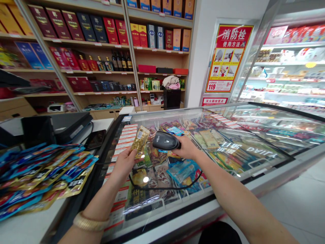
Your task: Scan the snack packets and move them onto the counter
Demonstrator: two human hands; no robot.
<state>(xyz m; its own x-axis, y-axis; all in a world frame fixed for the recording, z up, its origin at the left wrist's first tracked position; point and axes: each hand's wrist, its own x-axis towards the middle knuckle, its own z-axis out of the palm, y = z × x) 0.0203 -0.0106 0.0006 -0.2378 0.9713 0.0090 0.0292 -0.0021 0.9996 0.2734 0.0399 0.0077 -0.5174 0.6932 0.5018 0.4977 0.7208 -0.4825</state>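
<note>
Over the glass-topped chest freezer (167, 200), my left hand (128, 158) pinches the lower end of a gold snack packet (141, 138), held up with a white label patch showing. To its right, my right hand (186, 146) is wrapped round the handle of a black barcode scanner (165, 140), whose head points left at the packet with a small gap between them. A black cable (162, 188) loops from the scanner across the glass. Many blue and gold snack packets (43, 176) lie in a spread pile on the counter at the left.
Behind the pile stand a black device (68, 125) and a dark phone-like slab (95, 139). Shelves (101, 44) of boxed bottles line the back wall. A red poster (223, 57) hangs on the pillar, and a lit display fridge (289, 64) stands at the right.
</note>
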